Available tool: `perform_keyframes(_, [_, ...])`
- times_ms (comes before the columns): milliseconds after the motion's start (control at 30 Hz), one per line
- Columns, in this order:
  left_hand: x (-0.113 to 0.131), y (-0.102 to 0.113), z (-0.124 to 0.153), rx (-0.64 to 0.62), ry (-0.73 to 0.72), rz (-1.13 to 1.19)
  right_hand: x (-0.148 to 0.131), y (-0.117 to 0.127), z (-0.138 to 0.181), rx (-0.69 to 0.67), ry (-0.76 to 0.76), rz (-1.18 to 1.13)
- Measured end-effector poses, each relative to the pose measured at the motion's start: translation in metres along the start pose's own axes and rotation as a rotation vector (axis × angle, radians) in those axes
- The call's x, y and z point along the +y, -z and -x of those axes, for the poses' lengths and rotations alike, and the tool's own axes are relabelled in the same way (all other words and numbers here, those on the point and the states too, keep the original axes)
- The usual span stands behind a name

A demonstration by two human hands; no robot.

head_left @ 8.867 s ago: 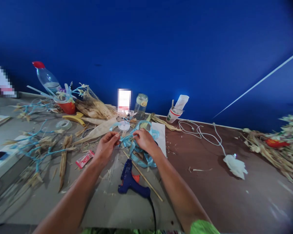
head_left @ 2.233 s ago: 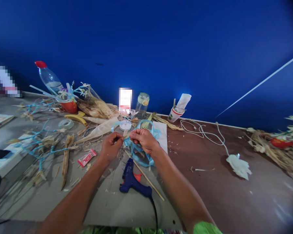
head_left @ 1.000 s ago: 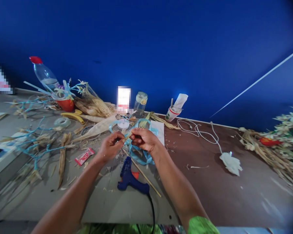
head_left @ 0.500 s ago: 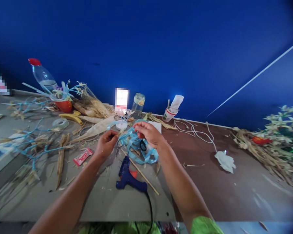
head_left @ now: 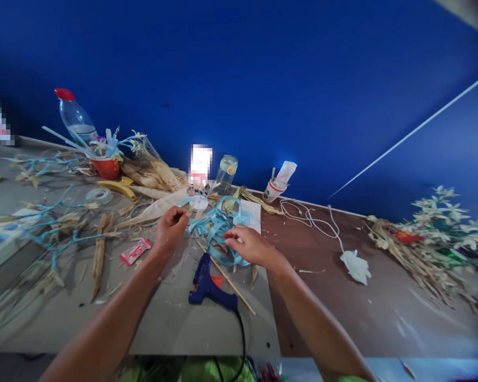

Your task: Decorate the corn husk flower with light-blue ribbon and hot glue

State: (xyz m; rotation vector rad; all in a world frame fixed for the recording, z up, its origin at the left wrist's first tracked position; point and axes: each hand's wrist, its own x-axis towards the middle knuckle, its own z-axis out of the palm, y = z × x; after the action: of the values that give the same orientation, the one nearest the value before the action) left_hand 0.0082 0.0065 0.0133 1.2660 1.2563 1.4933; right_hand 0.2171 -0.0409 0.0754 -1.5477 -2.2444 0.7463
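My left hand (head_left: 170,229) is closed in a pinch over the table, with the tip of a small pale husk piece (head_left: 190,210) showing at its fingertips. My right hand (head_left: 250,245) is lowered onto a loose heap of light-blue ribbon (head_left: 217,225), thumb and fingers bent together; what they hold, if anything, is hidden. Below the heap lies a blue hot glue gun (head_left: 211,286) with an orange trigger and a black cord. A thin wooden stick (head_left: 235,289) rests beside it.
Blue-wrapped branches (head_left: 53,241), dried husks (head_left: 101,254), a red candy packet (head_left: 135,251) and a tape roll (head_left: 99,196) lie to the left. Along the wall stand a bottle (head_left: 77,116), red cup (head_left: 105,167), glass jar (head_left: 226,172) and white cup (head_left: 274,190). A white cable (head_left: 313,217) runs right.
My right hand has dropped from above the ribbon down onto it, covering the black ring-shaped handle that showed there. My left hand has shifted slightly left and up, away from the ribbon.
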Motion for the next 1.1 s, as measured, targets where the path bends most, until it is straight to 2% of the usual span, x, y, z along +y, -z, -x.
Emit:
perform_keyframes(200, [-0.003,0.0,0.0,0.011,0.002,-0.014,-0.004,0.002,-0.002,-0.148,-0.059,0.125])
perform_keyframes(300, [-0.003,0.0,0.001,0.004,-0.005,-0.04,-0.002,0.001,0.0,-0.15,-0.055,0.204])
perform_keyframes(367, [-0.004,-0.001,0.001,0.005,-0.016,-0.066,0.001,-0.002,0.002,-0.198,-0.049,0.234])
perform_keyframes(467, [-0.006,-0.002,0.002,0.009,-0.02,-0.088,0.005,-0.01,0.003,-0.343,-0.022,0.27])
perform_keyframes(600, [-0.008,-0.002,0.0,0.0,-0.004,-0.086,0.009,-0.017,0.001,-0.388,-0.01,0.404])
perform_keyframes(667, [-0.009,-0.002,0.0,-0.005,0.001,-0.094,0.01,-0.015,-0.001,-0.364,-0.058,0.477])
perform_keyframes(767, [-0.008,-0.002,0.001,-0.007,0.008,-0.11,0.012,-0.008,-0.002,-0.156,-0.2,0.612])
perform_keyframes(833, [-0.006,-0.002,0.002,-0.002,0.01,-0.115,0.011,-0.003,0.0,-0.048,-0.241,0.642])
perform_keyframes(1000, [-0.003,-0.004,0.004,0.0,0.027,-0.101,0.006,-0.003,0.012,-0.176,-0.026,0.439])
perform_keyframes(1100, [-0.004,-0.005,0.005,0.008,0.044,-0.087,0.007,-0.006,0.013,-0.077,-0.007,0.396])
